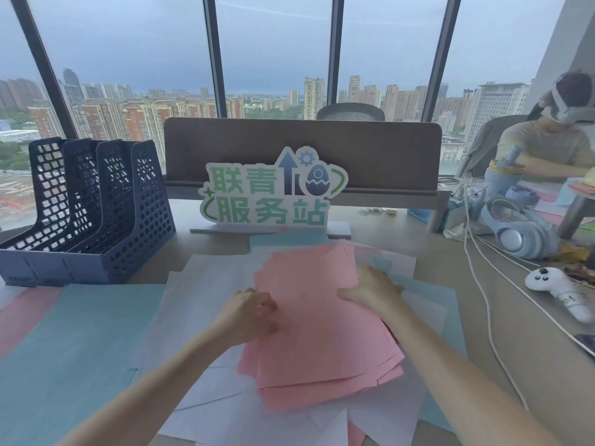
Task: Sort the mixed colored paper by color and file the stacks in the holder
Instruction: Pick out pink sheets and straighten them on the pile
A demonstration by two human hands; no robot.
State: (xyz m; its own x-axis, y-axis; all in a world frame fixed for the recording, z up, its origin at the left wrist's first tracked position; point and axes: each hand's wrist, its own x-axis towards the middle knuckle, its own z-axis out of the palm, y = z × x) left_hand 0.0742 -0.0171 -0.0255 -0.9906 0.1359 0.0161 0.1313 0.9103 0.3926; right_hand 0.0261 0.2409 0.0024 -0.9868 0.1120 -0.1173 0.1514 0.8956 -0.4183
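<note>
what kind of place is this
Most likely a high-rise office: a shared desk with a divider panel, a blue file holder, and floor-to-ceiling windows over city towers.

Paper, plastic and a smooth desk
Matt pink paper [325, 333] over matt white sheets [206, 284] and blue sheets [80, 342]; perforated dark-blue plastic holder [96, 217]; glossy white plastic controller [560, 288]

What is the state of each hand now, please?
Left hand: fingers curled, pinching the left edge of the pink paper stack.
Right hand: open, fingers resting flat on the stack's right side.
</note>
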